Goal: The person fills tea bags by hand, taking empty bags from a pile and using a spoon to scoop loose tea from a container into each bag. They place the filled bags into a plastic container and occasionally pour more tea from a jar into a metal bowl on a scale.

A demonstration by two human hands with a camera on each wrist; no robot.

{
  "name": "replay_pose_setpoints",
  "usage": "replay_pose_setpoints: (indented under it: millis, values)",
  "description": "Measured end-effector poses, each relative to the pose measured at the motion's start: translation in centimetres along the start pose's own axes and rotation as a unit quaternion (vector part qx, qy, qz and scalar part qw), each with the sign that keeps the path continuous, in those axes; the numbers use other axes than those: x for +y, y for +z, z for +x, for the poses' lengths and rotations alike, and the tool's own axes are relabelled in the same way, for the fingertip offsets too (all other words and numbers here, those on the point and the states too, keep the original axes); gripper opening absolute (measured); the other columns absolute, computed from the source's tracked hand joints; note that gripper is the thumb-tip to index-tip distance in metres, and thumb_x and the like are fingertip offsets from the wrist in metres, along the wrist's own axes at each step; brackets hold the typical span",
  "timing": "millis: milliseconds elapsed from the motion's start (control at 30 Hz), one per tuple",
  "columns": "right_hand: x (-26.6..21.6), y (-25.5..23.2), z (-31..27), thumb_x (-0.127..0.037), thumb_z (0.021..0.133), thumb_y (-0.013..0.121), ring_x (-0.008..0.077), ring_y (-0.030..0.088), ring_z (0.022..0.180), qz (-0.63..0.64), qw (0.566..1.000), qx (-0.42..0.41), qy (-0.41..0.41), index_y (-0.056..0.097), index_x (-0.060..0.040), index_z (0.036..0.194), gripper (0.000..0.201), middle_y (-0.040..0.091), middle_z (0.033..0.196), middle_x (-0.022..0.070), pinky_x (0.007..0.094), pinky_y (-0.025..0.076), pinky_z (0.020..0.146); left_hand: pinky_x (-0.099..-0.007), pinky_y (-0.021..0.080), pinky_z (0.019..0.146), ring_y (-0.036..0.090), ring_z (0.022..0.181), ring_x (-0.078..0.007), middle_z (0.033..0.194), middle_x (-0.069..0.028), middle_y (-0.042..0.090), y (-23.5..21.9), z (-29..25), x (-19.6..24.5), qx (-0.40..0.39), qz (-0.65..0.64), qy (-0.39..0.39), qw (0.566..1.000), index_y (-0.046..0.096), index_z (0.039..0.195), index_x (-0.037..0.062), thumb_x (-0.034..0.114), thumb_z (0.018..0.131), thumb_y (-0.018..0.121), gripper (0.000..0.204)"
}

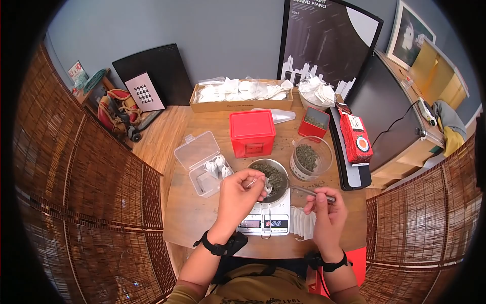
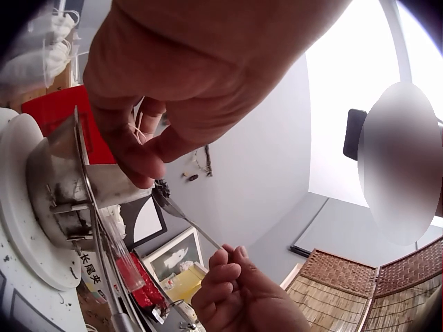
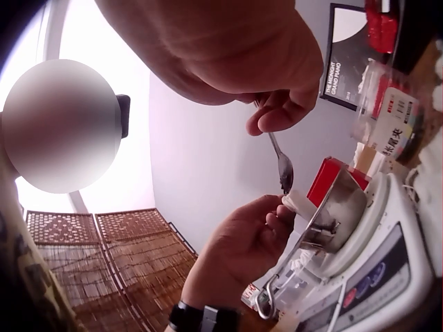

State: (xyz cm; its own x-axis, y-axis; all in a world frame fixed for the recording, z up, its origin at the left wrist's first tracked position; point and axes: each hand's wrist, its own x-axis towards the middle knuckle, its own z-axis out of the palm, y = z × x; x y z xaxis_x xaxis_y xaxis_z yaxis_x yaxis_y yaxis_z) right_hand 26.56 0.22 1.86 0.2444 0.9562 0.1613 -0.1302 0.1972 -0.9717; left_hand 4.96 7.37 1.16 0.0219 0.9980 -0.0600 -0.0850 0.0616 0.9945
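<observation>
My left hand [image 1: 237,196] pinches the top of a small white drawstring bag [image 3: 300,205] above a metal pan [image 1: 287,176]. Dried green leaves [image 1: 276,173] lie in the pan, which sits on a white kitchen scale [image 1: 284,205] with its wire handle towards me. In my right hand [image 1: 329,215], the handle of a metal spoon [image 3: 284,166] is gripped between thumb and fingers. The spoon's bowl carries dark leaves and is right at the mouth of the bag in the right wrist view. The bag's inside is hidden.
Flat white bags [image 1: 304,223] lie right of the scale. A clear tub of leaves [image 1: 324,157] and an open red tin [image 1: 316,130] stand behind. At left, a clear hinged box [image 1: 200,157] holds several white bags, near a closed red tin [image 1: 252,126].
</observation>
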Motion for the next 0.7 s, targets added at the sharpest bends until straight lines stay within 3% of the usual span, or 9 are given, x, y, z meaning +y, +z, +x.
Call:
replay_pose_setpoints:
  millis: [233, 300, 600, 700]
  values:
    - [-1.2, 1.0, -0.4, -0.002, 0.110, 0.064, 0.0166, 0.074, 0.085, -0.149, 0.982, -0.064, -0.095, 0.065, 0.0042, 0.123, 0.014, 0.074, 0.104, 0.0141, 0.0305, 0.061, 0.078, -0.0243, 0.059, 0.061, 0.075, 0.072, -0.0121, 0.084, -0.0082, 0.077, 0.0, 0.3, -0.2, 0.001, 0.016, -0.003, 1.000, 0.074, 0.110, -0.0074, 0.005, 0.105, 0.071, 0.013]
    - [-1.2, 1.1, -0.4, 0.003, 0.105, 0.068, 0.0198, 0.075, 0.083, -0.233, 0.953, -0.081, -0.178, 0.066, 0.0043, 0.120, 0.015, 0.073, 0.103, 0.0160, 0.0318, 0.062, 0.077, -0.0245, 0.059, 0.061, 0.075, 0.070, -0.0120, 0.084, -0.0082, 0.077, 0.0, 0.4, -0.3, 0.007, 0.016, -0.003, 1.000, 0.074, 0.110, -0.0074, 0.004, 0.105, 0.071, 0.013]
    - [-1.7, 1.6, -0.3, 0.006, 0.098, 0.074, 0.0314, 0.073, 0.084, -0.302, 0.906, -0.102, -0.279, 0.068, 0.0022, 0.119, 0.022, 0.073, 0.101, 0.0183, 0.0377, 0.059, 0.073, -0.0239, 0.060, 0.061, 0.075, 0.072, -0.0114, 0.086, -0.0075, 0.077, -0.3, 0.4, -0.2, 0.007, 0.017, -0.001, 1.000, 0.074, 0.110, -0.0073, 0.003, 0.104, 0.071, 0.013]
    - [-1.5, 1.5, -0.5, 0.005, 0.097, 0.075, 0.0330, 0.073, 0.086, -0.303, 0.905, -0.102, -0.280, 0.069, 0.0020, 0.120, 0.024, 0.074, 0.102, 0.0190, 0.0390, 0.059, 0.073, -0.0238, 0.060, 0.062, 0.075, 0.073, -0.0114, 0.087, -0.0075, 0.077, -0.4, 0.3, -0.2, 0.002, 0.017, 0.002, 1.000, 0.074, 0.111, -0.0073, 0.003, 0.104, 0.071, 0.013]
